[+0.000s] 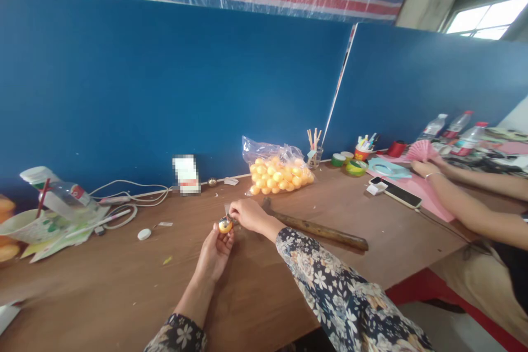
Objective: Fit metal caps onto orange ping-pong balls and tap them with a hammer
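Between the fingertips of my left hand point(215, 253) sits a small orange-yellow ball point(225, 226) with a shiny silvery part on its upper side. My right hand point(248, 214) reaches over from the right, its fingers pinched together at the top of the ball. A thin upright sliver shows beside those fingers, but what they grip is too small to make out. Just right of my right hand lies a hammer-like tool with a long wooden handle point(325, 231). Behind my hands stands a clear plastic bag point(264, 149) full of orange balls point(278, 177).
At left are a tilted bottle point(61, 198), a patterned bowl point(25, 226), white cables point(132, 198) and a white cap point(144, 234). Sticks in a glass point(314, 155), tape rolls point(355, 167) and a phone point(402, 193) lie rightward. A co-worker's hands hold a pink fan point(421, 150).
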